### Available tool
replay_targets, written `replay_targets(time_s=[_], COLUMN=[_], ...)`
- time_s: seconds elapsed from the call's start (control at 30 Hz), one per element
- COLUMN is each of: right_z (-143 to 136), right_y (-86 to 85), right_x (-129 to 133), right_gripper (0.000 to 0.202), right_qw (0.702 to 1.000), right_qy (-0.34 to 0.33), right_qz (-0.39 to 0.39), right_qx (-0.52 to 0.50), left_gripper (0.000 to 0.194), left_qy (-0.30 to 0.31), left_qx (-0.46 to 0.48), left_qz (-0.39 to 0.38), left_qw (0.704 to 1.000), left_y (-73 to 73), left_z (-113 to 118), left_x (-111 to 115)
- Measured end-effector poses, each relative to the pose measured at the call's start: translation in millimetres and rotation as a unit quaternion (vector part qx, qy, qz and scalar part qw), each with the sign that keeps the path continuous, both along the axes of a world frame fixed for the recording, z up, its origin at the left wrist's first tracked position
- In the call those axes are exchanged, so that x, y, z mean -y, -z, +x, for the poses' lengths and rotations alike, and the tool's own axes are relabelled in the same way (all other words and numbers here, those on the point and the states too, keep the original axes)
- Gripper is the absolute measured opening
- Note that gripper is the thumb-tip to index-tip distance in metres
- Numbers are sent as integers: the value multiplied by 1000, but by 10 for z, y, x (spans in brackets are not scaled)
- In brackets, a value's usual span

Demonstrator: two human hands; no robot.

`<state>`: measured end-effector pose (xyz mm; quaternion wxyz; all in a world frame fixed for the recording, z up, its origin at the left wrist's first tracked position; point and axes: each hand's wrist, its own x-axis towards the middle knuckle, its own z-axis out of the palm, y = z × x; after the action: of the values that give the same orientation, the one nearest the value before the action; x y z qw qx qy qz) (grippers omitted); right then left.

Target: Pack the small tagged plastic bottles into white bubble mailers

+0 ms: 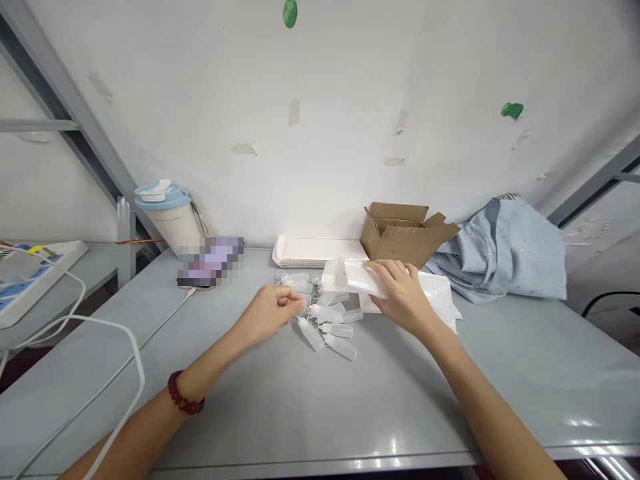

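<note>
Several small translucent plastic bottles [341, 347] with white caps and loops lie in a loose pile on the grey table. At the pile's left side, my left hand [273, 310] is closed in a pinch at the loop end of one bottle [311, 335]. A red bead bracelet [183, 395] circles that wrist. My right hand [403, 290] grips a folded white plastic bag [364, 279] just above the right side of the pile. More white bags [440, 293] lie flat under and beyond this hand, partly hidden by it.
Behind the pile are a stack of white envelopes [320, 252] and an open cardboard box [410, 237] by the wall. Pale blue cloth [505, 253] is heaped at the right. A lidded cup [173, 217] and a phone [213, 261] with a white cable [165, 323] stand left.
</note>
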<state>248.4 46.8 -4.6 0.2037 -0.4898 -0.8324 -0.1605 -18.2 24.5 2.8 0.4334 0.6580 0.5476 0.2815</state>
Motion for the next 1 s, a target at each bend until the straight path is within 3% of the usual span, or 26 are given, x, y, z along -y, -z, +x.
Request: replay_targets(time_s=[0.23, 0.33, 0.47, 0.6, 0.83, 1.0], right_z=[-7, -6, -28, -88, -226, -291], right_y=[5, 11, 6, -11, 8, 33], right_x=[4, 3, 16, 56, 132, 174], right_gripper=[49, 49, 48, 49, 50, 54], right_qw=[1000, 1000, 1000, 999, 996, 996], right_qy=[-7, -13, -25, -36, -69, -74], right_qz=[6, 1, -3, -16, -32, -18], right_qx=[-4, -6, -13, -20, -41, -50], left_gripper=[28, 26, 26, 27, 28, 20], left_qy=[-13, -28, -98, -163, -129, -84], left_qx=[90, 156, 221, 224, 175, 118], left_qz=[-49, -30, 25, 45, 42, 144], left_qw=[995, 987, 970, 960, 975, 979], left_y=[-70, -103, -92, -38, 69, 121], left_z=[-38, -61, -76, -57, 47, 74], left_x=[-18, -18, -38, -60, -13, 3])
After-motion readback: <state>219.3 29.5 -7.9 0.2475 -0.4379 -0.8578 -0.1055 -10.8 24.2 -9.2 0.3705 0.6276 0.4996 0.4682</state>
